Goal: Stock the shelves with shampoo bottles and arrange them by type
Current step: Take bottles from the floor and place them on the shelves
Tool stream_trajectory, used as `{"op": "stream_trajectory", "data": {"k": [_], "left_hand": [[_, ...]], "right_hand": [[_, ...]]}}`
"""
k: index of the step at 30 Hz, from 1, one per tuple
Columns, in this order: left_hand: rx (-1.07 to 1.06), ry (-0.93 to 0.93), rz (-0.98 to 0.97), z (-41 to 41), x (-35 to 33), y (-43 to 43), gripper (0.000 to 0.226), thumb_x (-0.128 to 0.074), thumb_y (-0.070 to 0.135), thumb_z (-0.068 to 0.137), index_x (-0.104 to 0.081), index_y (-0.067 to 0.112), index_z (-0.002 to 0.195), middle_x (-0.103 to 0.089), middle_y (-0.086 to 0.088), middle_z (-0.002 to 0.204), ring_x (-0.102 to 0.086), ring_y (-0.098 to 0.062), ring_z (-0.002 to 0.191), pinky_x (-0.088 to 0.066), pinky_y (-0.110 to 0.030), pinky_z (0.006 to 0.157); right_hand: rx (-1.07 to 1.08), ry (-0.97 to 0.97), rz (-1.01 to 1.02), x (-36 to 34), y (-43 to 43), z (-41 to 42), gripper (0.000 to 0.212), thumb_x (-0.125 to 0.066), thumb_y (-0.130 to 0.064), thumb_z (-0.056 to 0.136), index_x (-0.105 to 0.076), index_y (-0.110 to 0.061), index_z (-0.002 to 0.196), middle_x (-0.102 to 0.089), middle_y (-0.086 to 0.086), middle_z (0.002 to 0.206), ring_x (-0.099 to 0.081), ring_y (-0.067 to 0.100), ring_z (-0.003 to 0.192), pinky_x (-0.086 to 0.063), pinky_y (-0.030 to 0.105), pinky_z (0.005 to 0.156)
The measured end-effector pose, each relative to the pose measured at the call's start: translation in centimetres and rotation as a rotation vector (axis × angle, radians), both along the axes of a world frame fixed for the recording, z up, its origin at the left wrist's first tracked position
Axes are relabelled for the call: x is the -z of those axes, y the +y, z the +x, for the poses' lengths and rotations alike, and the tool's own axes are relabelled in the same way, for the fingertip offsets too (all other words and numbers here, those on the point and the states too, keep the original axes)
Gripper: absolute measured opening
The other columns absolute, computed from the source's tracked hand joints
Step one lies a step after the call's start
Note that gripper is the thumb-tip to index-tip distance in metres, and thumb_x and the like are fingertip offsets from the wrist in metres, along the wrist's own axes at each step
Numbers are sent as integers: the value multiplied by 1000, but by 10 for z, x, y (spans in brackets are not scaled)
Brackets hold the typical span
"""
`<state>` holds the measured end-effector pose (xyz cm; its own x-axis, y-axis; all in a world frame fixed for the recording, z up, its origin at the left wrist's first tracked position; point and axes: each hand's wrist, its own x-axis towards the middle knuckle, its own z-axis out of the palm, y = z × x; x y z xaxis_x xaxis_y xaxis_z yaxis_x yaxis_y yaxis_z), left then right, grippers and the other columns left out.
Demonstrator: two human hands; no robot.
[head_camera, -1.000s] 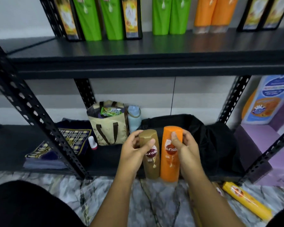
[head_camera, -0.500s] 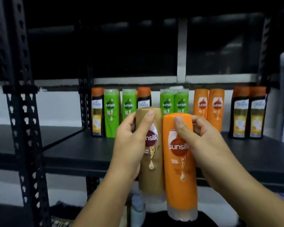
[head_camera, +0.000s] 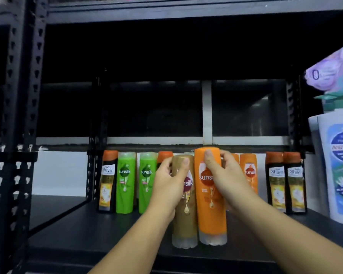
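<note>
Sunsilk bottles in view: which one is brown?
The brown plastic bottle in the left hand. The right hand holds an orange plastic bottle; back-row Sunsilk bottles are green or orange.

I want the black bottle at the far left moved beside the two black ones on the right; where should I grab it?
Probably grip the black bottle around its upper body, below the orange cap, from the front left. It stands upright with bare shelf to its left, while a green bottle crowds its right.

The left hand (head_camera: 167,187) grips a tall brown plastic shampoo bottle (head_camera: 184,218). The right hand (head_camera: 226,177) grips a tall orange plastic shampoo bottle (head_camera: 211,210) beside it, above the black metal shelf (head_camera: 99,232).
</note>
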<state>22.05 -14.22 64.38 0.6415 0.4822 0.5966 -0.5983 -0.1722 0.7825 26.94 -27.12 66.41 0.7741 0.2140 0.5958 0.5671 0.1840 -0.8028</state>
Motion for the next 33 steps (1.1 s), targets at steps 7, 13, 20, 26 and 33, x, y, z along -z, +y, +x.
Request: {"op": "stream_trajectory", "data": {"k": [7, 13, 20, 26, 33], "left_hand": [[12, 86, 100, 8, 13, 11, 38, -61, 61, 92, -62, 39, 123, -76, 11, 112, -74, -11, 103, -60, -44, 92], [52, 330, 422, -20, 58, 33, 45, -72, 38, 93, -51, 42, 133, -69, 30, 117, -65, 9, 108, -53, -19, 94], [-14, 485, 607, 11, 70, 56, 54, -74, 34, 93, -45, 43, 137, -65, 27, 127, -60, 7, 116, -48, -24, 103], [-27, 654, 757, 81, 50, 63, 54, -74, 30, 92, -45, 35, 138, -66, 16, 127, -62, -8, 108, -51, -32, 99], [-74, 707, 735, 129, 42, 69, 46, -76, 27, 91, -54, 29, 132, -69, 10, 124, -64, -14, 113, -49, -36, 105]], "right_hand": [[-107, -20, -63, 33, -5, 18, 50, -59, -67, 82, -47, -50, 127, -66, -15, 122, -68, 10, 107, -60, 37, 86], [-263, 8, -504, 83, -31, 20, 72, -77, -40, 83, -22, -63, 123, -50, -35, 118, -55, -15, 100, -46, 7, 69], [-156, 23, -666, 87, -30, 50, 64, -76, -37, 88, -27, -53, 126, -48, -35, 112, -53, -9, 96, -41, 12, 81], [45, 100, -748, 76, -12, 99, 70, -76, -36, 88, -29, -36, 141, -45, -11, 125, -43, 14, 117, -37, 37, 102], [78, 241, -732, 74, 8, 154, 67, -80, -35, 84, -38, -28, 136, -48, -4, 122, -46, 21, 112, -39, 44, 103]]}}
